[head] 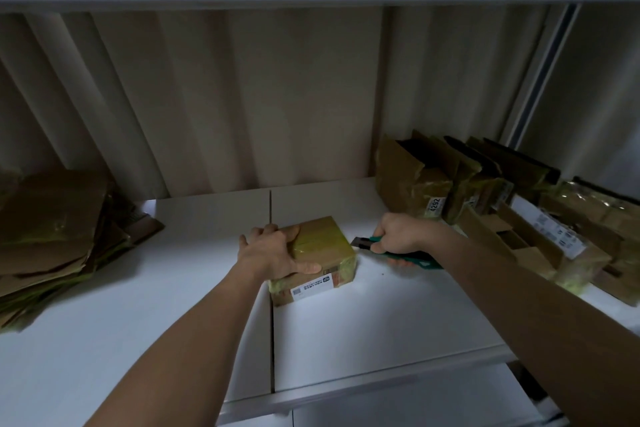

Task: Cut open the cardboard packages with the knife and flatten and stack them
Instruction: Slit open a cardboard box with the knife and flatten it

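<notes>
Left hand (277, 250): clamps taped package (318, 253), frame centre.
Right hand (398, 236): grasps knife (391, 251).
Handling: box probably light, stiff; tape slick; hold top edges.

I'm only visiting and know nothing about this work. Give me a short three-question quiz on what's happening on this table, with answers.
1. True or false: the left hand grips the taped box from above.
2. Which hand holds the green knife? A) left B) right C) neither
3. On which side of the table lies the pile of flattened cardboard?

Key
1. True; its fingers curl over the top.
2. B; the blade points at the box's right side.
3. The left; uncut boxes stand on the right.
</notes>
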